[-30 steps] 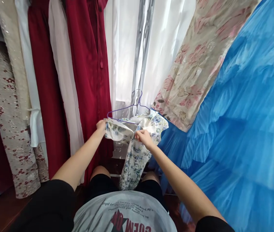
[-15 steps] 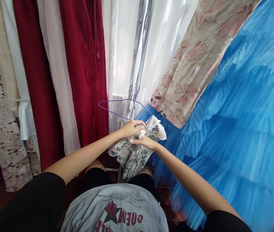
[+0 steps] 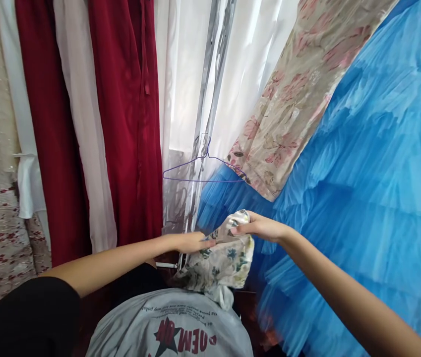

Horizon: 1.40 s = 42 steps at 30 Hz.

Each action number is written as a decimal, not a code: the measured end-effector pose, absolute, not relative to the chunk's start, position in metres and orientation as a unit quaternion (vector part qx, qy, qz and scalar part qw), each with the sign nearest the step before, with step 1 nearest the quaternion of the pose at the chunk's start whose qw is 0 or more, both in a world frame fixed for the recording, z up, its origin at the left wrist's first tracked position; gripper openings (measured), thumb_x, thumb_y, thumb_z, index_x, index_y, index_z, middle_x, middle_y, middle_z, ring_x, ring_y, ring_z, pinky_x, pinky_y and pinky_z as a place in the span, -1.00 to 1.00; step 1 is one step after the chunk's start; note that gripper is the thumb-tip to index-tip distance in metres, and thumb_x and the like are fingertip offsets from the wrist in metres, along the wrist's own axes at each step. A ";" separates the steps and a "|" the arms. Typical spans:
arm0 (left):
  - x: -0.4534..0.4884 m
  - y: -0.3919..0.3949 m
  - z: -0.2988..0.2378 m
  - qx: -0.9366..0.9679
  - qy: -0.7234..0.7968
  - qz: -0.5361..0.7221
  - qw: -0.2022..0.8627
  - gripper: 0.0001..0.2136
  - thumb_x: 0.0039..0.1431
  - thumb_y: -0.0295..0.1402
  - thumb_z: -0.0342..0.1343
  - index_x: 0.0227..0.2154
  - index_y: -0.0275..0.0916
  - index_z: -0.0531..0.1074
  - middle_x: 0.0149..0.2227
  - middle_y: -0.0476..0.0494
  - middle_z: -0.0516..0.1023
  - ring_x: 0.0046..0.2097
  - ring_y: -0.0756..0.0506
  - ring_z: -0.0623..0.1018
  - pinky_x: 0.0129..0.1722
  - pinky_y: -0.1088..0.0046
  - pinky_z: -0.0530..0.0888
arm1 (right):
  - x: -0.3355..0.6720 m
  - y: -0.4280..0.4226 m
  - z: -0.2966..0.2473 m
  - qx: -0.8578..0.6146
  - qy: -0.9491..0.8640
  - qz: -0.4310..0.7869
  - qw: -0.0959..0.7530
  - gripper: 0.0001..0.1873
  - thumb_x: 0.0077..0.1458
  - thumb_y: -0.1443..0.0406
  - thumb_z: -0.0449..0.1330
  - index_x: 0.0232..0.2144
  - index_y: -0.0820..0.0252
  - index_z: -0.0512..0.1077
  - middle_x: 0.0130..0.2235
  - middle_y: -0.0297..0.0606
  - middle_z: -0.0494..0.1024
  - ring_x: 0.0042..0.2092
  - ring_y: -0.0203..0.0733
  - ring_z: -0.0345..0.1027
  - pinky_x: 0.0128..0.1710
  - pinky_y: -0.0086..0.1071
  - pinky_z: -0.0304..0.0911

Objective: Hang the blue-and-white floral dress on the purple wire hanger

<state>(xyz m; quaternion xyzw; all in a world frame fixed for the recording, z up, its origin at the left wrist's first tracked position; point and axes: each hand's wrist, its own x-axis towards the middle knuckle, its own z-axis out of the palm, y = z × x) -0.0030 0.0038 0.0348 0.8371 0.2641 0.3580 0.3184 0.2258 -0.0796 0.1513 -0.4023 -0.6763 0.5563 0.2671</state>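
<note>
A white garment with a blue, green and yellow flower print (image 3: 228,258) hangs bunched between my hands, just above my lap. My left hand (image 3: 193,242) grips its left side, fingers closed on the cloth. At the upper right edge, my right hand (image 3: 260,225) pinches the fabric with the thumb in front. Beyond both hands, a thin purple wire hanger (image 3: 205,180) hangs bare from the metal stand, apart from the garment. Folds hide most of the garment's shape.
A shiny metal pole (image 3: 210,74) rises before white curtains (image 3: 247,64). Dark red garments (image 3: 124,124) hang at left. A pink-flowered beige garment (image 3: 280,114) and a layered blue tulle dress (image 3: 374,173) hang at right.
The flowered garment has come off the hanger and moved down toward my lap. My right hand has shifted right and down, my left hand down. The hanger now hangs level.
</note>
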 end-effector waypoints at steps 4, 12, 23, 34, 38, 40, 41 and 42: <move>-0.056 0.054 0.068 0.938 0.265 0.141 0.171 -0.76 -0.10 -0.10 0.37 -0.63 -0.11 0.53 -0.56 0.03 0.55 -0.40 -0.08 0.52 0.12 0.28 0.33 | 0.238 -0.068 0.159 -0.415 -0.723 0.497 0.241 -0.84 -0.08 0.27 0.39 -0.38 0.22 0.59 -0.41 -0.37 0.58 -0.38 -0.24 0.40 -0.32 -0.39 0.28; -0.164 0.110 0.108 0.910 0.397 0.101 0.062 -0.88 0.06 -0.27 0.15 -0.43 -0.14 0.56 -0.39 -0.04 0.64 -0.36 -0.11 0.56 -0.23 0.43 0.40 | 0.246 0.021 0.153 -0.529 -0.799 0.172 0.230 -0.43 -0.09 0.32 0.39 0.04 0.18 0.49 -0.03 -0.17 0.61 -0.12 -0.09 0.50 -0.11 -0.34 0.36; -0.176 0.130 0.144 0.866 0.458 0.151 -0.131 -0.82 0.19 -0.40 -0.04 -0.27 -0.15 0.47 -0.27 -0.19 0.61 -0.13 -0.25 0.57 -0.05 0.24 0.38 | 0.205 0.121 0.115 -0.630 -0.737 0.038 0.243 -0.72 0.19 0.30 0.12 -0.08 0.20 0.51 -0.12 -0.06 0.64 -0.05 0.04 0.49 -0.15 -0.33 0.29; -0.116 0.127 0.192 0.831 0.429 0.332 -0.125 -0.69 0.13 -0.44 0.00 -0.09 -0.08 0.47 -0.18 -0.09 0.63 -0.17 -0.23 0.59 -0.21 0.34 0.41 | 0.190 0.085 0.118 -0.588 -0.777 0.011 0.227 -0.86 0.12 0.32 0.15 -0.34 0.17 0.53 -0.29 -0.16 0.65 -0.24 -0.09 0.48 -0.37 -0.43 0.13; -0.097 0.133 0.190 0.818 0.423 0.377 -0.102 -0.66 0.10 -0.40 0.05 -0.02 -0.14 0.43 -0.18 -0.11 0.63 -0.17 -0.21 0.60 -0.23 0.36 0.44 | 0.182 0.074 0.115 -0.568 -0.786 0.002 0.242 -0.87 0.10 0.34 0.15 -0.36 0.16 0.52 -0.31 -0.18 0.64 -0.25 -0.10 0.48 -0.37 -0.44 0.13; -0.096 0.136 0.183 0.812 0.427 0.387 -0.091 -0.68 0.11 -0.41 0.03 -0.05 -0.18 0.44 -0.18 -0.14 0.62 -0.16 -0.20 0.60 -0.19 0.36 0.46 | 0.185 0.068 0.113 -0.556 -0.791 0.003 0.256 -0.83 0.08 0.40 0.12 -0.34 0.17 0.52 -0.32 -0.21 0.64 -0.25 -0.13 0.48 -0.34 -0.45 0.16; -0.097 0.135 0.179 0.812 0.427 0.387 -0.088 -0.68 0.12 -0.41 0.02 -0.05 -0.19 0.45 -0.17 -0.14 0.61 -0.14 -0.19 0.59 -0.17 0.36 0.47 | 0.189 0.066 0.113 -0.550 -0.792 0.005 0.264 -0.80 0.06 0.43 0.11 -0.33 0.17 0.52 -0.32 -0.23 0.64 -0.25 -0.15 0.48 -0.32 -0.46 0.18; -0.098 0.134 0.174 0.814 0.425 0.387 -0.087 -0.68 0.14 -0.42 0.00 -0.04 -0.18 0.45 -0.13 -0.14 0.60 -0.13 -0.19 0.59 -0.14 0.36 0.48 | 0.193 0.064 0.114 -0.545 -0.794 0.007 0.271 -0.77 0.05 0.46 0.10 -0.32 0.17 0.53 -0.32 -0.24 0.64 -0.25 -0.15 0.49 -0.30 -0.46 0.20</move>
